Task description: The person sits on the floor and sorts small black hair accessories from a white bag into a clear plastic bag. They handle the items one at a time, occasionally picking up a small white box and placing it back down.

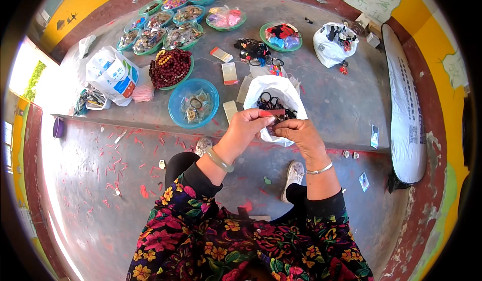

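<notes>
Red strip pinched in your left fingertips, just above the open white bag.
Your left hand (pixel 245 127) grips the small red strip (pixel 272 113) between thumb and fingers, its free end reaching right. Your right hand (pixel 301 135) meets it from the other side, fingertips drawn close just under the strip; you cannot tell whether they clasp anything. Beneath both, dark rings (pixel 264 100) lie inside the white bag (pixel 273 82); the blue basin (pixel 173 105) sits left, apart from your grip.
</notes>
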A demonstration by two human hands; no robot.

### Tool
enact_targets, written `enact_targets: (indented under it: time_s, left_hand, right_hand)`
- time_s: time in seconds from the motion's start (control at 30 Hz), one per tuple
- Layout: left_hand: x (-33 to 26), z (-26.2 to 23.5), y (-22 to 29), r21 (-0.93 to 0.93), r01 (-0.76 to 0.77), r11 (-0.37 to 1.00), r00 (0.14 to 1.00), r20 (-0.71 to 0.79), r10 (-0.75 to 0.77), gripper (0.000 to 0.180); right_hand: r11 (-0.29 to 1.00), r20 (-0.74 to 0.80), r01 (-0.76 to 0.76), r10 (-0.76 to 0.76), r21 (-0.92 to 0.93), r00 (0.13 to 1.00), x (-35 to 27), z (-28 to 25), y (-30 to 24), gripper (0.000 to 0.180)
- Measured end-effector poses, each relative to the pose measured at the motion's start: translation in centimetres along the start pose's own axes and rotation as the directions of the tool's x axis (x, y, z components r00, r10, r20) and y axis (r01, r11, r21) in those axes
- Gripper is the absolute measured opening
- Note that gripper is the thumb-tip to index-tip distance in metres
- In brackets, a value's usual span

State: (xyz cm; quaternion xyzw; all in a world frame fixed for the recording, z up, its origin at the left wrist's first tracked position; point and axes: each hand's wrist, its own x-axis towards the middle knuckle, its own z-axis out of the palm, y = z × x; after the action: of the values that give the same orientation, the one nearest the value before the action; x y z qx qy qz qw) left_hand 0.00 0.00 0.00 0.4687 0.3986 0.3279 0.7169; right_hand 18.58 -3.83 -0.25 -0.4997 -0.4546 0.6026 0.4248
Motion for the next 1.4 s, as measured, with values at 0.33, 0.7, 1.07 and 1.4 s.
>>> enact_targets:
  time_s: [0.33, 0.7, 1.07, 1.4]
  left_hand:
    - [0.5, 0.5, -1.0, -0.123, -0.039, 0.992, 0.998, 0.051, 0.045, 0.015]
    - [0.5, 0.6, -1.4, -0.182, -0.039, 0.983, 0.996, 0.073, 0.054, 0.014]
    - [0.2, 0.2, -1.2, -0.208, -0.064, 0.976, 0.997, 0.018, 0.069, 0.012]
    - [0.0, 0.1, -1.0, -0.259, -0.075, 0.963, 0.994, 0.052, 0.092, 0.014]
  right_hand:
    - [0.994, -0.137, 0.061, -0.049, 0.086, 0.989, -0.2, -0.2, 0.2, 0.014]
    - [0.995, -0.178, 0.083, -0.07, 0.063, 0.982, -0.4, 0.3, -0.1, 0.012]
    - [0.999, -0.12, 0.035, -0.03, 0.039, 0.992, -0.3, 0.0, 0.1, 0.016]
    - [0.998, -0.219, 0.061, -0.057, 0.011, 0.974, -0.1, 0.9, -0.1, 0.011]
